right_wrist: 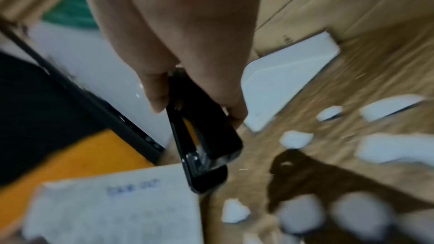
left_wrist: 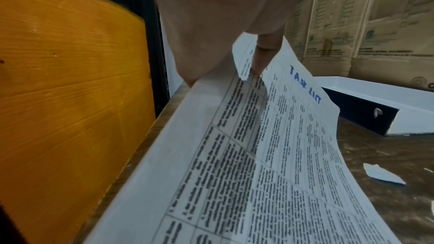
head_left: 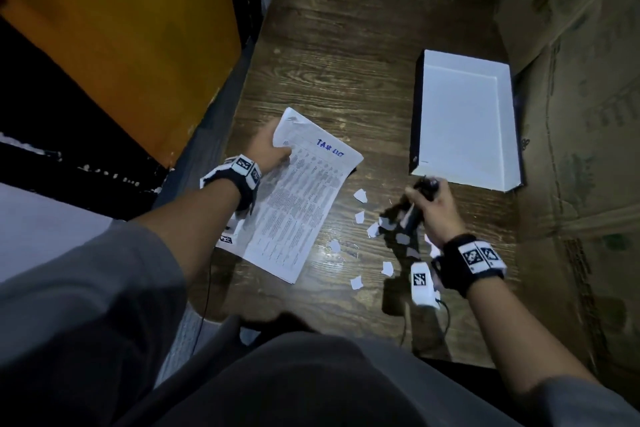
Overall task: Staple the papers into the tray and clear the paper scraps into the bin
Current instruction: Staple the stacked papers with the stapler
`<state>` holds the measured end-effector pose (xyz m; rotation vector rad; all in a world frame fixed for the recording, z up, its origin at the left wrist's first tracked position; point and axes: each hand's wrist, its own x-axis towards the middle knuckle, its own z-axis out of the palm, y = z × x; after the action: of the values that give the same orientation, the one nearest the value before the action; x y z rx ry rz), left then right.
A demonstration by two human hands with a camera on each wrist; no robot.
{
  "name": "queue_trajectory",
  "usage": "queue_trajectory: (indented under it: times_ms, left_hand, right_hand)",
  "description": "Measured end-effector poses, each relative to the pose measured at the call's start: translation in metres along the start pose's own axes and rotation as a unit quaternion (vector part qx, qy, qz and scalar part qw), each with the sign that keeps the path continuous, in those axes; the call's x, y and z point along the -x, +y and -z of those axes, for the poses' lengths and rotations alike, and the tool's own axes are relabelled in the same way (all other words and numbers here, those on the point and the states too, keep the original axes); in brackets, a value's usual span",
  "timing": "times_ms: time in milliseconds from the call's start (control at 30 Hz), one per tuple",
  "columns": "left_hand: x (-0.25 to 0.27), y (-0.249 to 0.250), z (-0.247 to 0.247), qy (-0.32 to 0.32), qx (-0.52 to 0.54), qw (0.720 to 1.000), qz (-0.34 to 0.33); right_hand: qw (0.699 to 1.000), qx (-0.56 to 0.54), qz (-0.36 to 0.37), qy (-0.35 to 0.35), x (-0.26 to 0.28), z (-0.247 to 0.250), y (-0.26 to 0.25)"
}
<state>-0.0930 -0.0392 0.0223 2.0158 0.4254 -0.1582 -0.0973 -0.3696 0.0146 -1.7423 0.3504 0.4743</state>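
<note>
Printed papers (head_left: 294,198) headed in blue ink lie on the wooden table (head_left: 346,45). My left hand (head_left: 268,149) pinches their far left corner, lifting it; in the left wrist view my fingers (left_wrist: 263,58) curl round the raised papers (left_wrist: 270,155). My right hand (head_left: 433,208) grips a black stapler (head_left: 414,211) above the table, right of the papers. The right wrist view is blurred, with the stapler (right_wrist: 204,136) pointing down towards the papers (right_wrist: 112,207). Several white paper scraps (head_left: 360,217) lie scattered between the papers and my right hand. A white tray (head_left: 464,121) stands empty at the back right.
Cardboard boxes (head_left: 571,114) wall the table's right side. An orange wooden panel (head_left: 114,31) stands beyond the left edge. A cable (head_left: 405,326) trails from my right wrist across the front of the table. No bin shows in any view.
</note>
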Motion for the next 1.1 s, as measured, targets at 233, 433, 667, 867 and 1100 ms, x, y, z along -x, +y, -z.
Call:
queue_trajectory:
  times_ms: [233,433,667,867,1100]
  left_hand:
    - [0.020,-0.003,0.003,-0.033,0.014,0.998,-0.053]
    - [0.026,-0.008,0.005,-0.048,-0.006,0.997,-0.058]
    - [0.024,-0.019,0.007,-0.057,0.020,0.997,-0.050]
    - [0.023,-0.016,0.002,-0.051,0.017,0.996,-0.065]
    - [0.033,0.010,-0.004,-0.041,-0.013,0.992,-0.117]
  right_hand:
    - [0.945,-0.305,0.120,0.004,-0.032,-0.109,-0.094]
    - [0.955,-0.276,0.100,0.029,-0.035,-0.143,-0.106]
    - [0.972,-0.211,0.091,0.049,-0.038,-0.146,-0.096]
    - [0.969,-0.219,0.092,0.065,-0.031,-0.155,-0.102]
    - [0.962,-0.235,0.089,0.108,-0.022,-0.172,-0.112]
